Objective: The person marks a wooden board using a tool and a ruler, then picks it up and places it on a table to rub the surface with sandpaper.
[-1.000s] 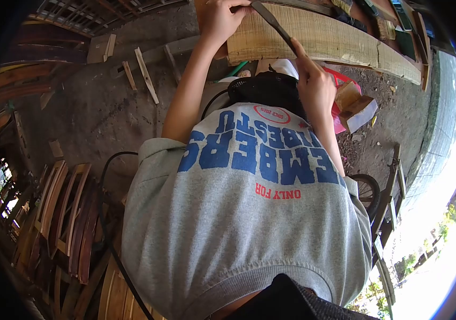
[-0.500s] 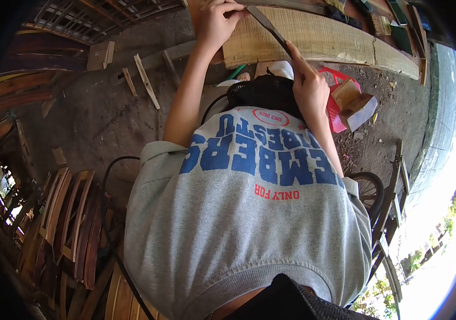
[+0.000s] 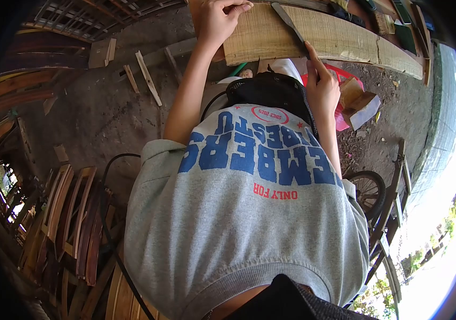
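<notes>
A wide, pale wooden board lies across the top of the head view. My right hand is closed around the lower end of a narrow, flat dark metal tool with a rounded tip, perhaps a knife or spatula. Its blade slants up to the left over the board. My left hand is over the board's left end, thumb and fingertips pinched together. Whatever sits in that pinch, if anything, is too small to make out. A gap separates the left fingertips from the tool's tip.
Brushes and other tools sit beyond the board at upper right. A red plastic item and an opened cardboard box are on the dirt floor. Curved wooden frames lean at lower left. A black cable runs along my left side.
My right hand has moved right and slightly down with the tool. The tool's tip has come away from my left fingertips, which stay pinched and have shifted slightly right.
</notes>
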A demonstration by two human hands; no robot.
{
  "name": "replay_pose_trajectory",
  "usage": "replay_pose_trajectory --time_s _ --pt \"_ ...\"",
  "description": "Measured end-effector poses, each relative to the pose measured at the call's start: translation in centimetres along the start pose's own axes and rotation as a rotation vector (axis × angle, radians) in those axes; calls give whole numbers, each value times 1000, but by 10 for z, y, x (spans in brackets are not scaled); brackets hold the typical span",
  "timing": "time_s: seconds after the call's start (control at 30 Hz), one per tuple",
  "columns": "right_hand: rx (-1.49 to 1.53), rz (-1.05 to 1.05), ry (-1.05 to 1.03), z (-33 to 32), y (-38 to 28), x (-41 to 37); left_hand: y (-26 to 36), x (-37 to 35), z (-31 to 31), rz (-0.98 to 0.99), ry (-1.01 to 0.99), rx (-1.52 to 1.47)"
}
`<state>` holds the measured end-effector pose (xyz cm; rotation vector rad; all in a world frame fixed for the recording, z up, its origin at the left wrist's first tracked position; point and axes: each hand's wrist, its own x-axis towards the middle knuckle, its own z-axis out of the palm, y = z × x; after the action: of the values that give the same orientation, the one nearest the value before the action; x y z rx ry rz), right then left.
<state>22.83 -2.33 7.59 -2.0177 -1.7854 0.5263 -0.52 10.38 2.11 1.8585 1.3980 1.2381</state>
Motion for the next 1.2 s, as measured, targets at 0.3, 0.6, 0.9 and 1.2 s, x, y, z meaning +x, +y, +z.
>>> replay_pose_trajectory --time_s 0.3,0.6,0.9,1.2 --pt "45 -19 15 4 2 0 -1 1 -1 39 43 -113" --pt "71 -6 2 3 1 1 -8 2 -3 -5 -3 -191" --pt "73 13 -23 4 3 1 2 2 -3 -6 -20 -12" --pt "52 -10 -4 4 2 0 2 1 -3 -17 -33 -10"
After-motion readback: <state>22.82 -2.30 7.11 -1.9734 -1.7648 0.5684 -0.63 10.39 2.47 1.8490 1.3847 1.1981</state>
